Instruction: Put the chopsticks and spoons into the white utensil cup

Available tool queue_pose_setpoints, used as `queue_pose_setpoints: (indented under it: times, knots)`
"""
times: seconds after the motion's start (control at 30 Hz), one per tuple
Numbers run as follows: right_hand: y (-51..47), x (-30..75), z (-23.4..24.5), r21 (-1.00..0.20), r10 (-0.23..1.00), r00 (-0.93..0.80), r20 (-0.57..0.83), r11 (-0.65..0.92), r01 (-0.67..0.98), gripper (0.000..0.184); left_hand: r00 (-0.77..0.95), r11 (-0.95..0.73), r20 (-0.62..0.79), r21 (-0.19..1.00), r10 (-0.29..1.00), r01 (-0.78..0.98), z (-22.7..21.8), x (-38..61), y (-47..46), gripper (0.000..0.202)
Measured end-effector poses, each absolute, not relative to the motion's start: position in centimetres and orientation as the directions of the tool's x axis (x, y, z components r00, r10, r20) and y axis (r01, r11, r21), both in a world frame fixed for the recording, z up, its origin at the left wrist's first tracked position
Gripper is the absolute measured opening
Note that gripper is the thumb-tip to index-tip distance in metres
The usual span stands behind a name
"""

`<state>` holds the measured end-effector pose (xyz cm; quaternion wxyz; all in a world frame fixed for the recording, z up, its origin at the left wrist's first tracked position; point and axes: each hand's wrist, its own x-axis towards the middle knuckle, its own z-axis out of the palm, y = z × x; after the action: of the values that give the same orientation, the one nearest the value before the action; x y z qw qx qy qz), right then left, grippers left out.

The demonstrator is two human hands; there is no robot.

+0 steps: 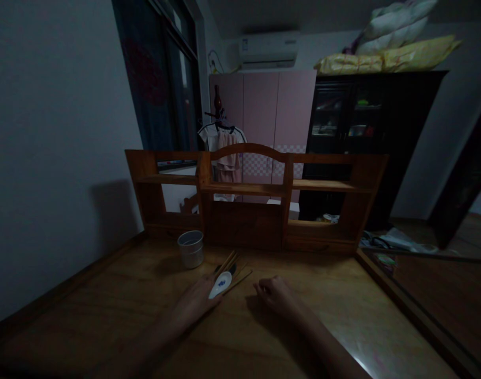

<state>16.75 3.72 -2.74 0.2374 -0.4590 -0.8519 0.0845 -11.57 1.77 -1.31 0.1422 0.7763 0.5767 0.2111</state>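
Note:
My left hand (195, 301) rests on the wooden desk (106, 321), its fingers against a white ceramic spoon (220, 285) with a blue pattern; whether it grips the spoon is unclear in the dim light. Several wooden chopsticks (231, 267) lie just beyond the spoon, pointing away to the right. A small metal cup (191, 249) stands upright to the left of the chopsticks. My right hand (275, 295) lies on the desk right of the spoon, fingers curled under, holding nothing that I can see.
A low wooden shelf unit (256, 202) stands across the back of the desk. A wall runs along the left. The desk's right edge (414, 316) drops to a floor with clutter. Cabinets and a wardrobe stand beyond.

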Motion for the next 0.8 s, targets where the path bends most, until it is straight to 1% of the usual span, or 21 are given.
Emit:
queue_pose_setpoints:
  times: [0.13,0.2,0.33,0.43,0.53,0.6,0.7,0.8]
  knots:
    - [3.6,16.8,-2.6,-0.358,0.817,-0.473,0.33,0.572,0.738,0.039,0.25,-0.275,0.113,0.428,0.962,0.861,-1.0,-11.5,1.6,0.056]
    - [3.6,16.8,-2.6,-0.355,0.815,-0.477,0.329,0.574,0.738,0.037,0.251,-0.265,0.089,0.405,0.964,0.875,-0.7,-11.4,1.4,0.052]
    - [3.6,16.8,-2.6,-0.351,0.816,-0.479,0.325,0.574,0.74,0.035,0.229,-0.255,0.113,0.388,0.967,0.886,-0.8,-11.4,1.4,0.047]
    - [3.5,16.8,-2.5,-0.354,0.82,-0.475,0.318,0.568,0.743,0.034,0.232,-0.262,0.125,0.374,0.965,0.89,-0.8,-11.5,1.5,0.048]
    - [3.4,16.8,-2.3,-0.363,0.824,-0.473,0.312,0.564,0.742,0.035,0.244,-0.275,0.132,0.332,0.961,0.902,-0.3,-11.5,1.5,0.049]
    - [3.3,16.8,-2.2,-0.367,0.826,-0.471,0.311,0.561,0.742,0.035,0.239,-0.264,0.118,0.315,0.964,0.912,0.1,-11.4,1.4,0.053]
    - [3.2,16.8,-2.2,-0.37,0.827,-0.467,0.312,0.558,0.743,0.034,0.235,-0.254,0.098,0.294,0.967,0.922,0.4,-11.3,1.1,0.056]
    - [3.2,16.7,-2.1,-0.367,0.831,-0.464,0.308,0.554,0.748,0.034,0.242,-0.265,0.114,0.291,0.964,0.919,0.1,-11.3,1.1,0.059]
